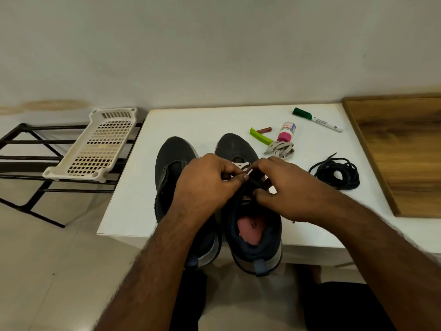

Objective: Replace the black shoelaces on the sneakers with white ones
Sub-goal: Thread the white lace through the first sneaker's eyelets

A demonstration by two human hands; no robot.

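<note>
Both hands over right sneaker (255,225): left hand (205,185) pinches white lace (241,165) for threading; right hand (284,185) fingers curled at eyelets, grip unclear.

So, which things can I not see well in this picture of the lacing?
Head view only:
- Eyelets and lacing of the right sneaker: covered by the left hand and right hand.
- Lacing of the left sneaker: hidden under the left hand and forearm.
- Heels of both sneakers: partly hidden by the forearms.
- Print on the green marker and the small bottle: too small to read.
</note>
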